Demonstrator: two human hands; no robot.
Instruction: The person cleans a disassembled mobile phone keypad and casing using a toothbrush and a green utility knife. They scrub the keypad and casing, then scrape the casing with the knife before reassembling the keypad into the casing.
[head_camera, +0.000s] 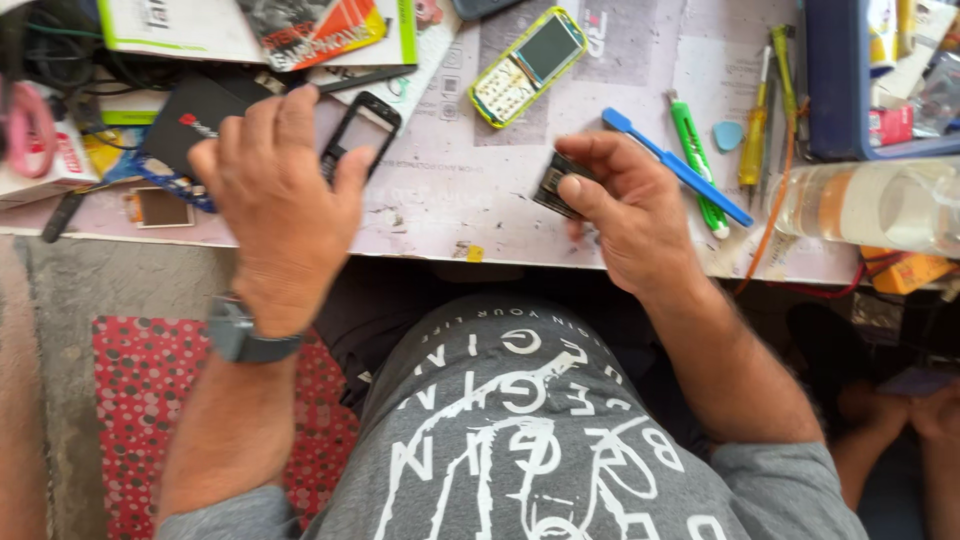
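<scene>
The left hand (280, 200) is grasping a black phone frame (362, 130) above the tabletop (450, 200), long axis pointing away from the person. The right hand (625, 215) is pinching a small dark component (555, 183), lying just right of the frame.

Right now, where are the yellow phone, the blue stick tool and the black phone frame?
yellow phone (528, 66), head view, on its dark screen.
blue stick tool (680, 168), head view, on the middle of its handle.
black phone frame (352, 137), head view, on its left edge, by the left hand (280, 200).
</scene>
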